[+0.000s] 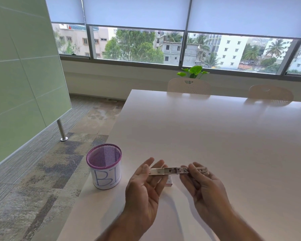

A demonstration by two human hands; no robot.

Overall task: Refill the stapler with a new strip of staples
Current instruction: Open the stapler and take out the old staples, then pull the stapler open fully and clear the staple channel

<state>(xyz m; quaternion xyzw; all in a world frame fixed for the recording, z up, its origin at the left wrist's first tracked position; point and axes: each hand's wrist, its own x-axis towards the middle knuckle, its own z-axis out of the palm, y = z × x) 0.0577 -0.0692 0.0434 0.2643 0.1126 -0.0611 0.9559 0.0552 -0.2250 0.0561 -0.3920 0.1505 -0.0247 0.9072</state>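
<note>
Above a white table [215,136], both hands hold a silvery metal stapler [177,170] swung open flat. The left hand [144,185] cradles one end with fingers apart; the right hand [205,186] pinches the other.

A wide window [163,47] with half-lowered roller blinds [135,13] lets in daylight. A pale green glass partition [21,66] stands on patterned carpet [42,180]. Two beige chairs [189,86] line the white counter [215,136].

A slim, silver metal stapler [178,170], opened out flat into one long horizontal strip, is held in the air above the white table's near-left corner, channel upward.
</note>
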